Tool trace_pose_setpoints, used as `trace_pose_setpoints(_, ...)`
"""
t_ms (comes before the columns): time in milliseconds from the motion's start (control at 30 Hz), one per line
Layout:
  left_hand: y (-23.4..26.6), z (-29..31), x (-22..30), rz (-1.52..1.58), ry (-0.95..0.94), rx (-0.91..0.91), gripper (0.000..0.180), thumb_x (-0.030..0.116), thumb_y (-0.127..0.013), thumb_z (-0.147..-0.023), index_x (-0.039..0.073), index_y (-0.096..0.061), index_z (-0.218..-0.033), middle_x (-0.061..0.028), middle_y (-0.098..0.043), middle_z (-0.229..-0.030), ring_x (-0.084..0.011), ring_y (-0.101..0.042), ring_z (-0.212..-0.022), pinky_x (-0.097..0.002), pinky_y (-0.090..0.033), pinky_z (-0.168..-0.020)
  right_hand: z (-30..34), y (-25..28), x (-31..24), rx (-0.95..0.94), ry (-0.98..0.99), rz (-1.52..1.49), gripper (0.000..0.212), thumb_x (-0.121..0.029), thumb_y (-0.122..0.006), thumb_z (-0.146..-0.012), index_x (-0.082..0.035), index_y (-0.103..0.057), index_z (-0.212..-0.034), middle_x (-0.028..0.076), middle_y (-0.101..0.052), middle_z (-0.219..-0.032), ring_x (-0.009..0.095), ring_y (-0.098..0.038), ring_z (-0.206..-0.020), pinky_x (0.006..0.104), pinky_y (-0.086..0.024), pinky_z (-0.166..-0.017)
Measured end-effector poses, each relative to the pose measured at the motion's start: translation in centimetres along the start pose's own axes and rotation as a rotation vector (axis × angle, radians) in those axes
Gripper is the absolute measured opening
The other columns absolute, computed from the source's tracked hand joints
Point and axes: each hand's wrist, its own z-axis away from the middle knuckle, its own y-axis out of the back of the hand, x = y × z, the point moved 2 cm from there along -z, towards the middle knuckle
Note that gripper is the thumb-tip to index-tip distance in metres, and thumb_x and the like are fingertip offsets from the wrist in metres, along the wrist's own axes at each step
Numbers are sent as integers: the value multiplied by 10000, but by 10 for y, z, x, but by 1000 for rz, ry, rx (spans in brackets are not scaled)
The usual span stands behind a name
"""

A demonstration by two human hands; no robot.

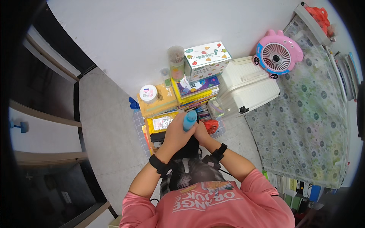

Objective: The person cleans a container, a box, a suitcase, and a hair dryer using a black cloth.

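Note:
My left hand is wrapped round a light blue cylinder with a rounded top, perhaps a bottle, whose upper end sticks up from the fist. Close against it on the right, my right hand has its fingers curled in. Its fingertips and whatever they grip are hidden behind the left hand and the cylinder. Just beyond my left hand lies a yellow packet, with a black pouch nearer to me. Several pens and a red plastic bag sit beside my right hand.
A wooden box carries a round white tub. Stacked books bear a white patterned carton and a tall clear container. At right stand a white plastic bin, a pink fan and a cloth-covered surface.

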Motion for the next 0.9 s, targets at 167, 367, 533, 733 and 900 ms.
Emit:
trace_pose_setpoints(167, 15, -11, -37, 246, 194, 11, 360, 158, -718, -726, 28, -545, -1013, -122, -607, -931, -245, -613, -826, -329, -479, -731, -6, -14, -29, 149, 296, 441, 383, -330, -473, -890, 33, -592, -914, 277, -586, -786, 446, -558, -798, 442, -439, -671)
trace_pose_setpoints(367, 58, -64, -98, 394, 365, 284, 426, 45, -732, -708, 10, -503, -1066, -60, -601, -919, -159, -591, -885, -290, -487, -742, -33, -23, -60, 173, 381, 586, 334, -306, -508, -866, -3, -599, -971, 270, -596, -795, 443, -565, -810, 479, -449, -687)
trace_pose_setpoints(533, 61, -115, -178, 534, 329, 253, 437, 5, -710, -715, 44, -488, -1090, -47, -592, -904, -144, -572, -833, -290, -483, -729, -68, -41, -73, 70, 406, 695, 355, -301, -528, -856, 3, -570, -1034, 279, -599, -821, 444, -567, -822, 481, -453, -704)
trace_pose_setpoints(733, 45, -143, -209, 219, 325, 349, 339, -1, -723, -685, 19, -526, -960, -65, -555, -976, -172, -586, -837, -295, -479, -736, -90, -42, -57, -47, 289, 672, 399, -315, -496, -893, 35, -540, -1079, 274, -602, -942, 415, -564, -934, 400, -452, -787)
trace_pose_setpoints(900, 39, -146, -217, 118, 259, 265, 428, 75, -769, -661, 12, -506, -993, -124, -563, -989, -261, -618, -877, -331, -495, -705, -96, -37, -44, -65, 312, 607, 397, -301, -491, -895, 29, -527, -1112, 271, -601, -950, 416, -562, -935, 406, -449, -792)
